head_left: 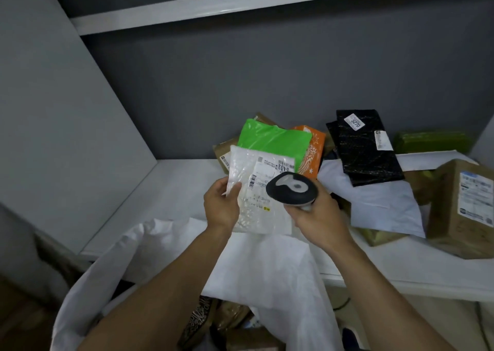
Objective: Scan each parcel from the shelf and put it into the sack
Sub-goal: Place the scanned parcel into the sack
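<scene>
Left grip (pixel 222 206) pinches white parcel (pixel 256 190) by its edge, right grip (pixel 318 214) clamped round scanner (pixel 291 190) at the label; thin pinch may drop it unscanned into sack (pixel 107 265).

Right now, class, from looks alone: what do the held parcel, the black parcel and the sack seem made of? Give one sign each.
Held parcel: probably bubble-lined plastic, glossy white; its surface is dimpled. Black parcel: likely thin plastic film, shiny; fine creases catch light. Sack: perhaps woven plastic or cloth, matt white; it folds softly, weave unclear.
</scene>
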